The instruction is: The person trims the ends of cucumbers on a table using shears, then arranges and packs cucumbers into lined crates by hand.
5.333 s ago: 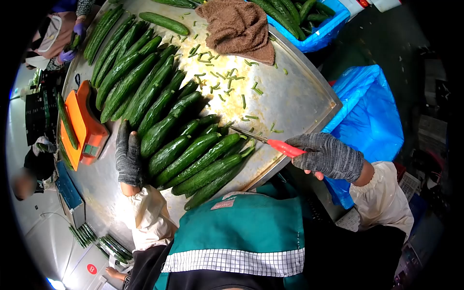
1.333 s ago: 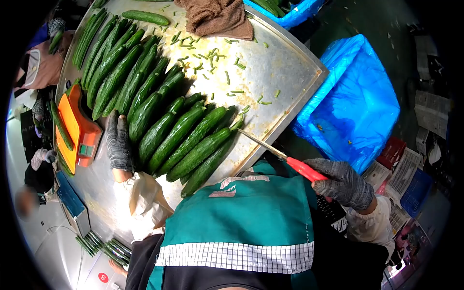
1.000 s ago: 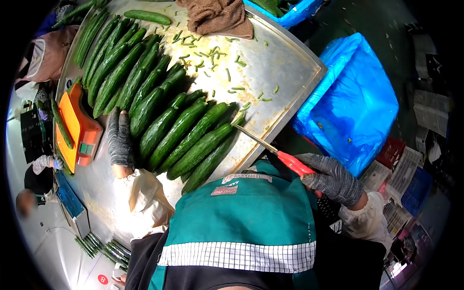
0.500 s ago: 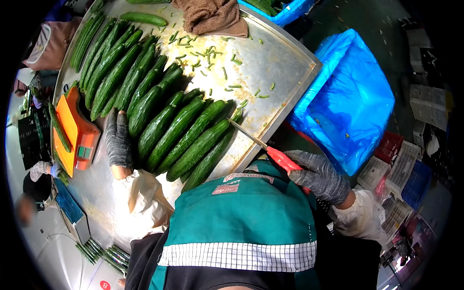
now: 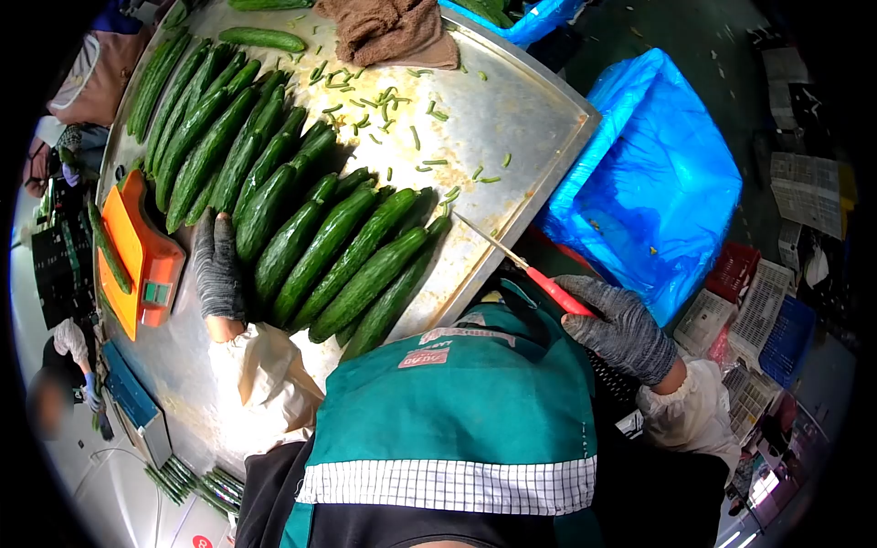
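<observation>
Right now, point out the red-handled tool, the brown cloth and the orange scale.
Red-handled tool (image 5: 554,290): head view, on its red handle.
Brown cloth (image 5: 393,33): head view, on the middle of its visible folds.
Orange scale (image 5: 163,250): head view, on its casing, beside the tray.

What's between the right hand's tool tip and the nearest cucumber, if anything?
Nothing visible. The right hand holds the red-handled tool with its tip close to the nearest cucumber's far end. Some green trimmings lie just beyond, not between.
</observation>
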The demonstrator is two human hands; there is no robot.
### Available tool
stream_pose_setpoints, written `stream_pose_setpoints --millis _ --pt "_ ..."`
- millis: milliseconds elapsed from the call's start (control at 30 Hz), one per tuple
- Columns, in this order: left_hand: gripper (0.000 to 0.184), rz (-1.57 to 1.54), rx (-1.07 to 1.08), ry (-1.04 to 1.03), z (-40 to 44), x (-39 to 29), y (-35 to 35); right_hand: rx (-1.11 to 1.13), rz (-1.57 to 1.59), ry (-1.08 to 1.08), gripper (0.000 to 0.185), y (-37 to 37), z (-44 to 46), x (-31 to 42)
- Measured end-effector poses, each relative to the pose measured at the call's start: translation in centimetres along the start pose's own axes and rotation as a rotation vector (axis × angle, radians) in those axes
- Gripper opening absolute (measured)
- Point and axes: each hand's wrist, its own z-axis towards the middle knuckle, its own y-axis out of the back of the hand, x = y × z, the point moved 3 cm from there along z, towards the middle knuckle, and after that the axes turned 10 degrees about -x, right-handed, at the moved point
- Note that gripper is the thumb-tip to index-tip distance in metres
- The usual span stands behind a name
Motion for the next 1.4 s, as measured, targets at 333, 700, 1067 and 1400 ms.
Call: stream_pose_setpoints --millis 333,700,1067,1400 --pt "0.040 -0.229 0.065 0.367 1.1 -1.0 0.8 0.082 -0.054 -0.036 0.047 -0.6 1.5 0.1" --pt "0.044 -0.241 0.049 0.353 -0.2 1.4 0.1 0.042 0.072 -0.003 0.043 -1.0 2.3 -1.1" --pt "0.042 -0.309 0.062 0.490 1.5 -2.7 1.7 0.039 0.103 -0.049 0.044 0.5 3.7 -2.2" --pt "0.043 -0.275 0.202 0.267 1.3 -2.2 2.2 -0.218 -0.447 0.183 0.059 5.3 10.6 -2.4"
